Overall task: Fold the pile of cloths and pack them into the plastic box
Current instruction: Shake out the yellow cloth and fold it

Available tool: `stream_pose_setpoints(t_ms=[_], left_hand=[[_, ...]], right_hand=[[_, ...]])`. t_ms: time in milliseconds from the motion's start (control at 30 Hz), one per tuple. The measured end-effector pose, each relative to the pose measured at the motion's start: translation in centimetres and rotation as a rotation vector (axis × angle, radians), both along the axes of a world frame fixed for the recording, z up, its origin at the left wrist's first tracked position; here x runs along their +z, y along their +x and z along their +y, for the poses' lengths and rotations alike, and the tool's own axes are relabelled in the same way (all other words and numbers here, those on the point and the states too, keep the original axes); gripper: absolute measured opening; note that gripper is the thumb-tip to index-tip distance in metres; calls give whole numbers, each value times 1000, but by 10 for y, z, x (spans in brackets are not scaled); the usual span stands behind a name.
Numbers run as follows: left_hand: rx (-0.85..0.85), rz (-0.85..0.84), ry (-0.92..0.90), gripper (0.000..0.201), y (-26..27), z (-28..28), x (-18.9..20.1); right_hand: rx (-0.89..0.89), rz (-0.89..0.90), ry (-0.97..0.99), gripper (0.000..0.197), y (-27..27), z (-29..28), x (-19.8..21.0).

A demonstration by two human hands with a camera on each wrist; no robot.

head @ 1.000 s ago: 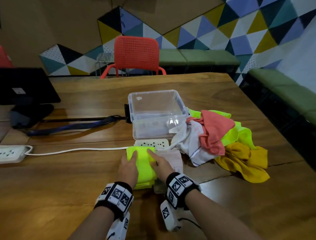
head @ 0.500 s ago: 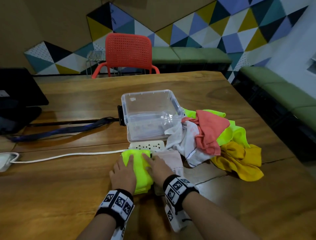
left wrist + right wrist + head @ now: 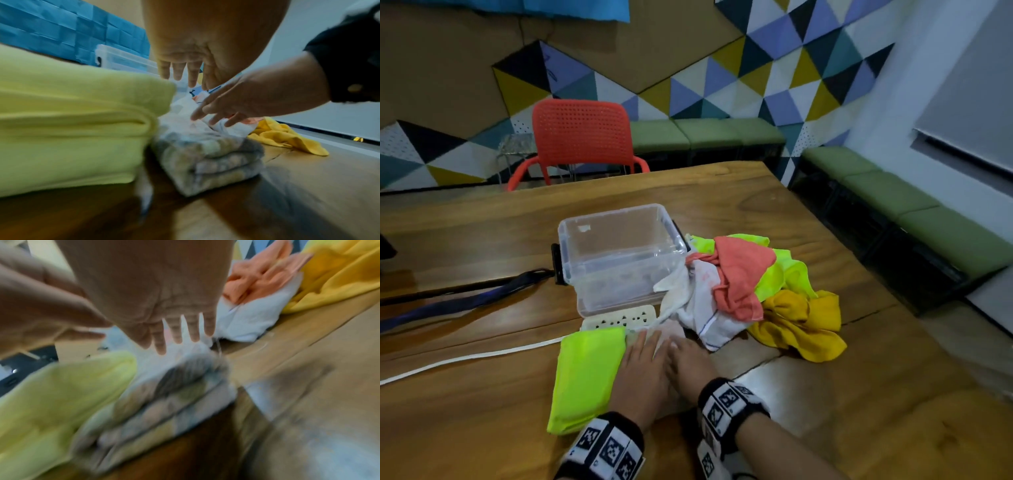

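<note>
A folded neon yellow-green cloth (image 3: 585,377) lies on the wooden table (image 3: 859,394) in front of me. Just right of it sits a folded pale checked cloth (image 3: 666,334) (image 3: 209,162) (image 3: 164,402). My left hand (image 3: 642,366) (image 3: 183,71) and right hand (image 3: 688,359) (image 3: 180,332) lie side by side over that pale cloth, fingers straight, gripping nothing. The clear plastic box (image 3: 619,253) stands open behind them. To its right is the loose pile: a white cloth (image 3: 705,308), a coral cloth (image 3: 739,274), a neon cloth (image 3: 787,277) and a mustard cloth (image 3: 801,325).
A white power strip (image 3: 619,317) lies between the box and the folded cloths, its white cable (image 3: 465,359) running left. A dark blue strap (image 3: 465,298) lies left of the box. A red chair (image 3: 582,137) stands at the far edge.
Both hands left the neon cloth they were pressing and moved right onto the pale folded cloth. The neon cloth now lies folded to their left.
</note>
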State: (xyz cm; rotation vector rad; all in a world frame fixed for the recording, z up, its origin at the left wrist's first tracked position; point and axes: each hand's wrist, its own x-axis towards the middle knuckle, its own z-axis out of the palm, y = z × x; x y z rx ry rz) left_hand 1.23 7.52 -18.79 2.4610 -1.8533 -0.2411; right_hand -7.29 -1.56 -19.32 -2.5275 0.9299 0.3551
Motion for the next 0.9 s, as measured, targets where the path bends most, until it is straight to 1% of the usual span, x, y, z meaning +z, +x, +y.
stream_pose_setpoints(t_ms=[33, 67, 100, 133, 167, 200, 267, 300, 333, 367, 400, 433, 500, 533, 567, 633, 667, 700, 733, 767, 800, 833, 900], left_hand=[[-5, 36, 16, 48, -4, -8, 1], [-6, 64, 15, 44, -8, -15, 1], [-31, 93, 6, 40, -15, -21, 0], [-57, 79, -15, 35, -23, -27, 6], [-109, 77, -59, 27, -31, -36, 7], [-126, 110, -51, 22, -40, -43, 11], [-143, 175, 51, 24, -58, -59, 21], [-148, 157, 32, 27, -67, -67, 23], [-153, 141, 28, 27, -76, -74, 25], [-143, 204, 91, 27, -87, -81, 23], [-163, 209, 192, 31, -96, -88, 15], [-202, 187, 181, 35, -103, -94, 3], [-271, 153, 192, 38, -117, -103, -7], [-279, 149, 218, 40, -121, -103, -9], [-269, 150, 206, 43, -120, -106, -18], [-295, 178, 232, 58, -118, -110, -20], [-327, 121, 202, 65, -120, -112, -20], [-392, 120, 175, 65, -122, -112, -22], [-411, 122, 186, 59, -127, -112, -22], [-483, 47, 270, 53, -132, -110, -23], [-507, 37, 330, 48, -138, -107, -23], [-520, 36, 352, 43, -142, -103, -24], [-511, 26, 363, 33, -150, -96, -20]], right_hand=[[-59, -81, -41, 42, -11, -12, 4], [-112, -119, -77, 36, -25, -23, 8], [-169, -129, -100, 32, -43, -36, 9], [-238, -117, -110, 30, -62, -49, 10], [-316, -105, -116, 29, -81, -62, 9], [-387, -98, -126, 29, -99, -76, 9], [-496, -76, -122, 28, -128, -99, 12], [-515, -45, -108, 28, -138, -107, 12], [-501, 6, -87, 28, -146, -113, 11], [-466, 72, -70, 31, -152, -116, 8], [-427, 135, -66, 35, -157, -118, 2], [-396, 174, -78, 38, -162, -117, -4], [-365, 183, -126, 39, -170, -114, -13], [-343, 178, -145, 39, -175, -111, -15], [-308, 169, -151, 39, -179, -107, -17], [-205, 148, -128, 36, -187, -95, -18], [-147, 130, -80, 34, -192, -88, -18], [-95, 116, -3, 32, -197, -81, -18], [-65, 105, 93, 31, -202, -74, -17], [-56, 95, 189, 32, -209, -68, -14], [-71, 90, 282, 35, -216, -65, -13], [-100, 80, 359, 42, -221, -64, -11], [-169, 36, 420, 56, -229, -64, -4]])
